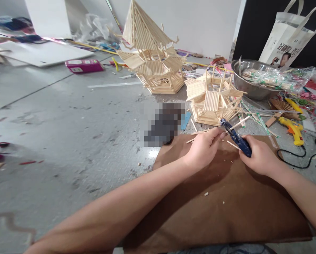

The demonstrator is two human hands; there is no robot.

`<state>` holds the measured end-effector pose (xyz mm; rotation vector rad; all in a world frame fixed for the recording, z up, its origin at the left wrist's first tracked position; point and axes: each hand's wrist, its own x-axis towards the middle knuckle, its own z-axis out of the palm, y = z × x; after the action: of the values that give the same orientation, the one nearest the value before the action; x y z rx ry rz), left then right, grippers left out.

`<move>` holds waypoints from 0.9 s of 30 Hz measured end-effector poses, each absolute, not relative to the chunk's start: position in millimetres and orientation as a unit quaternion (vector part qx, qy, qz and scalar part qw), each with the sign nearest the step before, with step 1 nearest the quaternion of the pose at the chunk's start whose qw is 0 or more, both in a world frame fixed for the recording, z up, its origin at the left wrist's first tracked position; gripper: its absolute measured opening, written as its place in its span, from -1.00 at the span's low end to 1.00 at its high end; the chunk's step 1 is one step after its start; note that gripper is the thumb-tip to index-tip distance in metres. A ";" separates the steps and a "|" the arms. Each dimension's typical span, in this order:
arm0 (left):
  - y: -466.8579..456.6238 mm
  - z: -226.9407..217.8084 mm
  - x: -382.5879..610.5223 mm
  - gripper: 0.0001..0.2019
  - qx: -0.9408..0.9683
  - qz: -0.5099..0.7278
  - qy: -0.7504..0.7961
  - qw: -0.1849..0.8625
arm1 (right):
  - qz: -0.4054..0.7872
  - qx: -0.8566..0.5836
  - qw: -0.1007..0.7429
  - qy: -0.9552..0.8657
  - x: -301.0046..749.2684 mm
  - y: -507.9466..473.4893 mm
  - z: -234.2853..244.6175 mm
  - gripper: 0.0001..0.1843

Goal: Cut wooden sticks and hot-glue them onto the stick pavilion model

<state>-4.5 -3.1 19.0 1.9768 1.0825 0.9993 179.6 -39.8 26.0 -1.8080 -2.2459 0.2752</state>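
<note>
My left hand [204, 148] is closed in a pinch on a thin wooden chopstick [241, 122], which slants up to the right past the cutting tool. My right hand [260, 157] wraps round blue-handled pliers [236, 137], their jaws beside my left fingertips at the chopstick. Whether the jaws touch the wood I cannot tell. Just beyond both hands stands a small pavilion model [212, 100] built of wooden sticks. Behind it to the left rises a taller stick pagoda [158, 67] with a pointed roof. Beneath my hands lies a brown cloth [226, 211] with small wood offcuts [206, 194].
A metal bowl [249, 86] of wrapped chopsticks stands at the back right, near a white tote bag [282, 38]. The yellow glue gun [292, 130] trails a black cord at right. Left of centre are a dark blurred-out object [164, 125] and a magenta box [84, 66].
</note>
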 end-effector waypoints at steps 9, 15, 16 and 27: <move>0.5 20.5 -5.4 -0.78 0.729 0.405 0.344 0.432 | 0.094 -0.603 0.137 -0.780 181.3 -41.4 27.2 -0.53; 2.6 25.4 -8.6 -0.75 0.682 0.372 0.316 0.545 | 0.078 -0.600 0.135 -0.785 183.1 -41.0 25.6 -0.49; 3.1 26.3 -9.4 -0.74 0.679 0.364 0.312 0.556 | 0.075 -0.600 0.136 -0.785 183.5 -40.8 25.1 -0.49; 6.4 25.2 -10.9 -0.77 0.699 0.340 0.297 0.554 | 0.077 -0.587 0.132 -0.795 184.7 -41.6 24.3 -0.55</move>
<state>-10.9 6.4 25.2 1.6519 0.7018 0.8034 184.7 -41.6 24.3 -1.7040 -2.3067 0.2245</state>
